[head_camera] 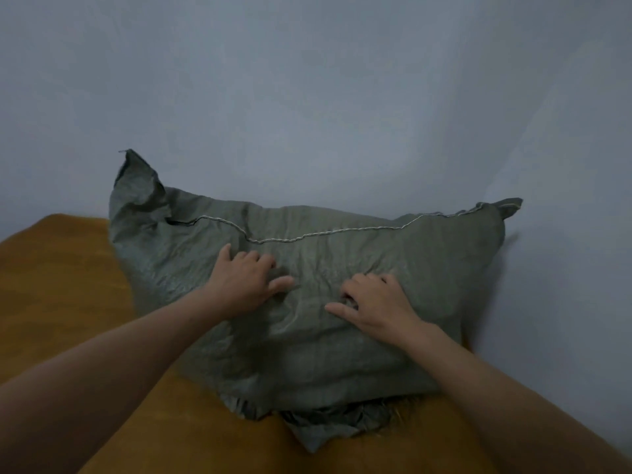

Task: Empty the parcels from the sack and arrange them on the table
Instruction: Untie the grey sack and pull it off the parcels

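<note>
A bulging grey-green woven sack (307, 354) lies on the table, its stitched end toward the wall and its crumpled mouth at the near edge. My left hand (241, 283) lies on top of the sack left of centre, its fingers curled into the fabric. My right hand (372, 304) is on the sack right of centre, its fingers bunching a fold of the cloth. No parcel is visible; whatever fills the sack is hidden inside.
The table (58, 289) is covered in an orange-brown cloth, bare to the left of the sack. A pale blue-grey wall (325, 97) stands right behind and to the right of the sack.
</note>
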